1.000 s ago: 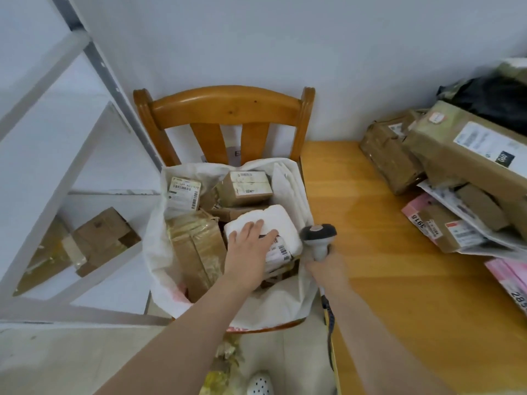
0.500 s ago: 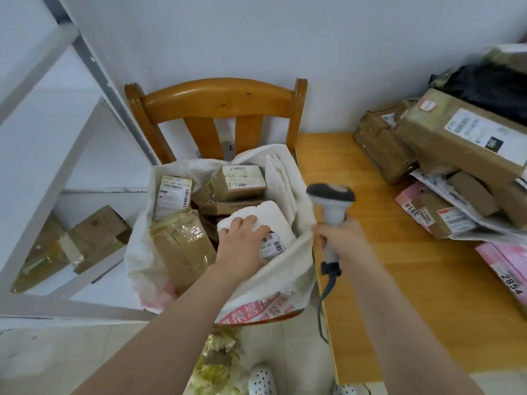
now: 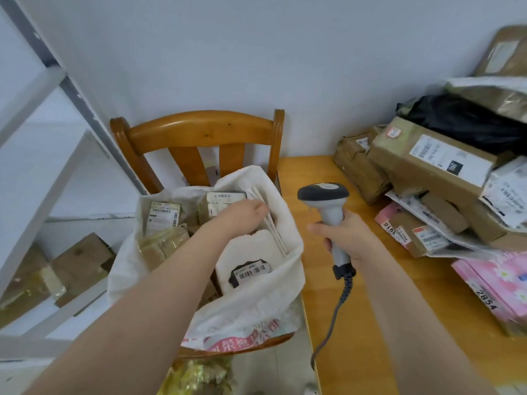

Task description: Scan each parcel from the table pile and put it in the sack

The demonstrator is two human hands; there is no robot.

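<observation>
A white sack [image 3: 273,303] stands open on a wooden chair [image 3: 199,132], holding several taped parcels. A white soft parcel [image 3: 251,252] with a barcode label lies on top inside it. My left hand [image 3: 242,215] hovers over the sack just beyond that parcel, fingers loosely extended and holding nothing. My right hand [image 3: 348,238] grips the handle of a grey barcode scanner [image 3: 325,198] above the table's left edge, its cable hanging down. The parcel pile [image 3: 427,166] sits at the table's right side.
The wooden table [image 3: 356,323] has bare surface in front of the pile. Pink parcels [image 3: 496,283] lie at the right edge, a black bag [image 3: 467,124] tops the pile. A white shelf frame [image 3: 42,166] with boxes [image 3: 79,260] stands left of the chair.
My left hand has let go of the white soft parcel and lifted away toward the sack's far side. My right hand has raised the scanner higher over the table edge.
</observation>
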